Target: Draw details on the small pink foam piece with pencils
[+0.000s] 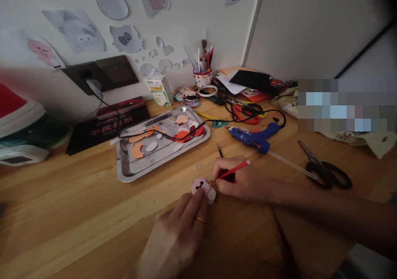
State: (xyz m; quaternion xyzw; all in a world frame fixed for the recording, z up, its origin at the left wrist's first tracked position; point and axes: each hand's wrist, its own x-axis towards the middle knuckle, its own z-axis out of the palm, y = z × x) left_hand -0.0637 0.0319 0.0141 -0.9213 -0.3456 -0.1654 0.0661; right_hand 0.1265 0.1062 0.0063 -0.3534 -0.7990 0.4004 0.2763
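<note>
A small pink cutout animal figure (pixel 199 186) with a drawn black face and a white round part lies on the wooden table. My left hand (pixel 181 225), with a ring on one finger, holds it down with its fingertips, which cover part of its lower half. My right hand (pixel 237 180) is closed around a slim red pen (pixel 233 170). The pen's lower end is beside the figure's right edge; whether it touches is too small to tell. Just behind my right hand lies a thin dark stick-like tool (pixel 220 151), partly hidden.
A metal tray (pixel 133 176) with coloured cutouts stands behind my hands. To the right are a blue glue gun (pixel 256 137) with its glue stick and black cord, and black-handled scissors (pixel 322 169). Farther back stand a pen cup (pixel 203 79) and a drink carton (pixel 159 91).
</note>
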